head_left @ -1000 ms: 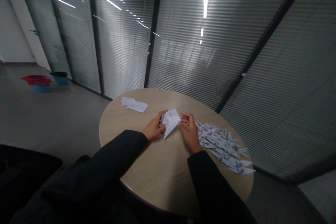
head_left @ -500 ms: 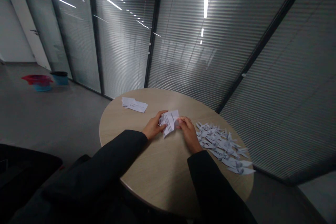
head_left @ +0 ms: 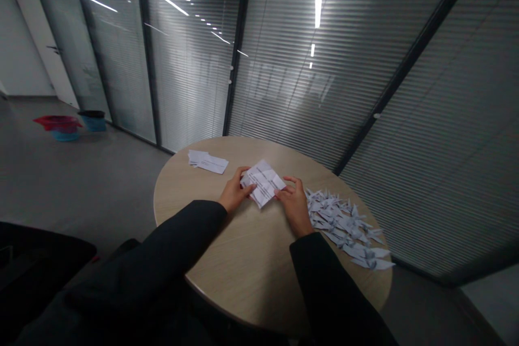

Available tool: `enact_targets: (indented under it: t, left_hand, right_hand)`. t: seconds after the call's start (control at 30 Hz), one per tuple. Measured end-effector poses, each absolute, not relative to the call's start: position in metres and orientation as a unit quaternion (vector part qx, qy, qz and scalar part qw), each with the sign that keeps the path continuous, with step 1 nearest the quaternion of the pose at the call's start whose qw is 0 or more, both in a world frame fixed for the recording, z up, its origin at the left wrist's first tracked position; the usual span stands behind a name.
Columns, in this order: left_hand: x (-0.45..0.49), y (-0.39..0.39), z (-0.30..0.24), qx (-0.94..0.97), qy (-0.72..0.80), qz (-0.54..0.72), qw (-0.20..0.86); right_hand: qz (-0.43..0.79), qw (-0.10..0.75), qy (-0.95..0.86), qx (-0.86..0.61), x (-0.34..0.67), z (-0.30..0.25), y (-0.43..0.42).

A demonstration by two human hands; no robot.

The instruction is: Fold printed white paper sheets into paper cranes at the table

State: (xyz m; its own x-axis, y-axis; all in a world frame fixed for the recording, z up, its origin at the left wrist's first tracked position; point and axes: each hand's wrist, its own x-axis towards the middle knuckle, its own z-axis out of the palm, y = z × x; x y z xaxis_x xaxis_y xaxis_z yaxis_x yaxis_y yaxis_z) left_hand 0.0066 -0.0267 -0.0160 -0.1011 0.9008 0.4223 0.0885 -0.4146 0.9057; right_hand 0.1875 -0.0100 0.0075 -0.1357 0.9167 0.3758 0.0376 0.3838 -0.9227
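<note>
Round wooden table (head_left: 243, 265), with a spread of folded paper cranes (head_left: 344, 227) on its right and a small stack of paper slips (head_left: 207, 162) toward the far left. Between them, a creased printed paper sheet (head_left: 263, 184), clamped at its left edge by the left hand (head_left: 235, 192) and at its right corner by the right hand (head_left: 294, 205), the two hands apart.

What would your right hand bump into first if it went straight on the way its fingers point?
The right hand would meet the creased white printed paper sheet first. Its fingertips look right at the sheet's edge, though it's hard to tell from this view whether they touch.
</note>
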Motion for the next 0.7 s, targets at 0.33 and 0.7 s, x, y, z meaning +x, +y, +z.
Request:
enact_targets:
  t: [0.33, 0.7]
  left_hand:
    - [0.015, -0.030, -0.012, 0.549, 0.369, 0.521, 0.539]
    - [0.009, -0.020, -0.028, 0.564, 0.358, 0.458, 0.587]
  right_hand:
    - [0.326, 0.628, -0.587, -0.392, 0.193, 0.011, -0.007]
    - [0.247, 0.613, -0.628, -0.411, 0.199, 0.011, -0.006]
